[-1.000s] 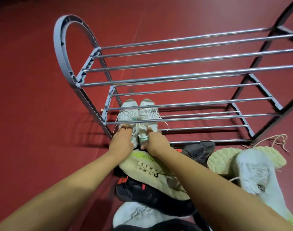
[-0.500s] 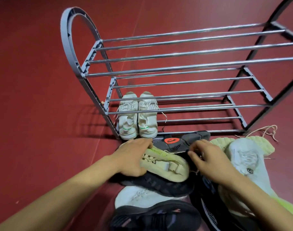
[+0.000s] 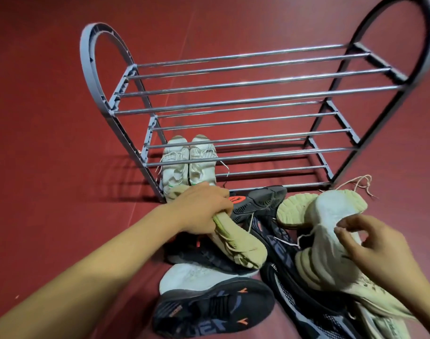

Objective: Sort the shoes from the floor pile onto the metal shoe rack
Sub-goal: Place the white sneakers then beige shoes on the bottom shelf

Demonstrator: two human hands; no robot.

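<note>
The metal shoe rack [image 3: 245, 99] stands on the red floor with chrome bars and arched grey ends. A white pair of sneakers [image 3: 188, 162] sits at the left end of its lowest shelf. Below the rack lies the pile. My left hand [image 3: 199, 209] grips a beige-yellow sneaker [image 3: 241, 243] at its heel end. My right hand [image 3: 370, 243] hovers with fingers apart over an upturned white-soled sneaker [image 3: 331, 221], touching it lightly at most.
Black and blue sneakers [image 3: 209, 311] lie at the pile's near side, another dark one [image 3: 258, 199] with an orange sole patch by the rack's front bar. Loose laces [image 3: 356, 182] trail near the rack's right foot. Red floor surrounds everything.
Both hands left the white pair on the rack and came back to the pile. My left hand closed on the beige-yellow sneaker; my right hand moved right over the white-soled one.
</note>
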